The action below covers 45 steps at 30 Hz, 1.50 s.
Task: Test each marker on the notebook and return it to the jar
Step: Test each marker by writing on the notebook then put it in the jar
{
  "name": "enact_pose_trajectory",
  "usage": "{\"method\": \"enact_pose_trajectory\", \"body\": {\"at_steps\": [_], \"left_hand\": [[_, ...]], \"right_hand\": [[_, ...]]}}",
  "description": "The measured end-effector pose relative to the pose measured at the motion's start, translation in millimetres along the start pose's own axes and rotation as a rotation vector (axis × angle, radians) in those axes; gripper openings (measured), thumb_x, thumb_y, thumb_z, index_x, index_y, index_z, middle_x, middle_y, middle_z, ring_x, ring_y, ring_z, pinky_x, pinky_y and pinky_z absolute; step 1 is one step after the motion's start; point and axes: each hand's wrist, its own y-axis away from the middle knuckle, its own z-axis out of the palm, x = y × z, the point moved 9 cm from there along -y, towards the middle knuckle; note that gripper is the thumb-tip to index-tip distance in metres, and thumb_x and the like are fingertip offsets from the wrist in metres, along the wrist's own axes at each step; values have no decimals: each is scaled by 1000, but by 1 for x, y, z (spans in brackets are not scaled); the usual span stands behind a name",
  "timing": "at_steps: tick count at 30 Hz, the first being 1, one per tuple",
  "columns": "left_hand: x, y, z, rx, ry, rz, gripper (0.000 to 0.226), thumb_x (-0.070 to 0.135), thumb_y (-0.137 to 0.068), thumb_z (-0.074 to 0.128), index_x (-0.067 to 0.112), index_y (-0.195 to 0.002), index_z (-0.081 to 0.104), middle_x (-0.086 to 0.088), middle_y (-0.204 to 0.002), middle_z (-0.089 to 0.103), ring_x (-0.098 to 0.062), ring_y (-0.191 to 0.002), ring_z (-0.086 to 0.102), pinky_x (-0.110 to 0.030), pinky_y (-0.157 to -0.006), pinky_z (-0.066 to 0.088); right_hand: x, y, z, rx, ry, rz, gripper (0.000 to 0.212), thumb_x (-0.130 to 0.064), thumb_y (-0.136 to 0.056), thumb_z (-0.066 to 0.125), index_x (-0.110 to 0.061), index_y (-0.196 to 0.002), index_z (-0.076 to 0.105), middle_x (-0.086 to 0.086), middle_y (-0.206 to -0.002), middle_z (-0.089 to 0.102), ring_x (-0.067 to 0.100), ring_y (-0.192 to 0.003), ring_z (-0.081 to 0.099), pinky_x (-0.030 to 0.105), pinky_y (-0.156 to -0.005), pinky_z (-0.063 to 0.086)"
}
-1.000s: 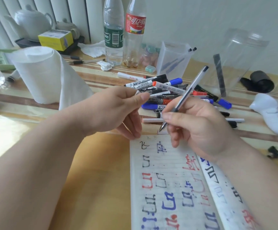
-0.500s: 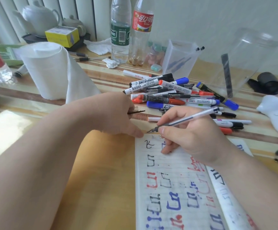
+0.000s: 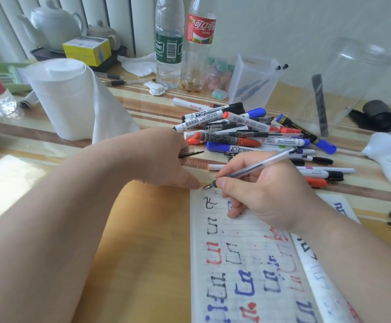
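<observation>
Right hand (image 3: 266, 194) lowered pen (image 3: 257, 165) to notebook (image 3: 248, 264), left hand (image 3: 157, 157) holding cap (image 3: 192, 154)

A glossy striped wooden table (image 3: 147, 113) carries an open lined notebook (image 3: 248, 264) at the near edge, a loose pile of markers (image 3: 248, 134) behind it, a paper towel roll (image 3: 66, 99) at left, a water bottle (image 3: 168, 47), a cola bottle (image 3: 199, 43) and a translucent tub (image 3: 252, 82) at the back, and a large clear jar (image 3: 353, 85) at right.

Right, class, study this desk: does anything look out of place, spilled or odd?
Yes. The markers lie in a jumbled heap on the table, not in a container. The clear jar behind them appears tipped over. Some test marks on the notebook look smeared.
</observation>
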Motion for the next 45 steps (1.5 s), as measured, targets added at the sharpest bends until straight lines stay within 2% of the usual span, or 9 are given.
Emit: {"method": "enact_pose_trajectory", "body": {"at_steps": [8,13,19,24,27,31,38,41,45], "left_hand": [[-1,1,0,1,0,3,47,69,-74,75,25,-75,59,2,-73,63,-15,-65,56,-28,-52,37],[0,1,1,-10,2,4,46,68,-75,74,24,-80,62,2,-75,64,-16,-67,57,-28,-53,38],[0,2,0,-5,-3,1,46,68,-76,74,24,-77,60,2,-74,62,-15,-66,55,-28,-52,36],[2,2,-1,2,-7,3,48,68,-76,74,24,-72,55,3,-70,58,-13,-63,52,-28,-51,34],[2,2,0,-7,-9,6,46,68,-77,73,25,-75,59,3,-72,61,-13,-65,55,-28,-52,36],[2,3,1,-17,-7,3,44,68,-77,73,26,-81,62,3,-76,64,-13,-68,57,-27,-52,37],[2,2,-1,9,-16,7,46,68,-77,74,25,-74,57,3,-72,61,-14,-65,55,-27,-51,35],[3,3,-2,29,1,17,48,65,-76,75,25,-68,51,4,-66,56,-14,-60,51,-28,-50,34],[8,3,-4,84,28,67,46,57,-78,80,23,-67,50,5,-60,53,-16,-57,50,-27,-51,37]], "right_hand": [[1,-1,-1,3,-17,24,13,-3,-90,74,-11,-79,72,19,-64,67,28,-51,69,62,-55,59],[-2,-1,0,-33,17,5,15,-3,-89,74,-14,-78,73,12,-62,68,29,-52,71,61,-56,59],[0,-2,-3,-2,-56,9,7,-7,-84,71,-11,-77,72,16,-60,67,32,-49,69,55,-52,61],[2,-4,-2,5,-27,0,18,-1,-90,71,-13,-77,72,18,-60,66,30,-49,69,61,-53,59],[1,-4,-1,-1,-31,-14,13,-5,-87,72,-14,-77,72,19,-62,66,29,-50,69,59,-53,60],[-1,-3,1,-14,-51,-18,6,-11,-83,73,-14,-78,72,18,-64,67,26,-51,67,50,-51,62],[1,-5,1,-14,-25,4,3,-14,-76,67,-15,-74,69,12,-56,64,30,-48,69,58,-52,59],[-3,-4,-5,31,-58,-35,3,-16,-75,66,-14,-74,67,13,-56,60,33,-46,69,46,-46,54],[-19,0,-28,208,-166,-204,8,-10,-78,64,-16,-73,66,-1,-54,59,28,-41,65,30,-41,47]]}}
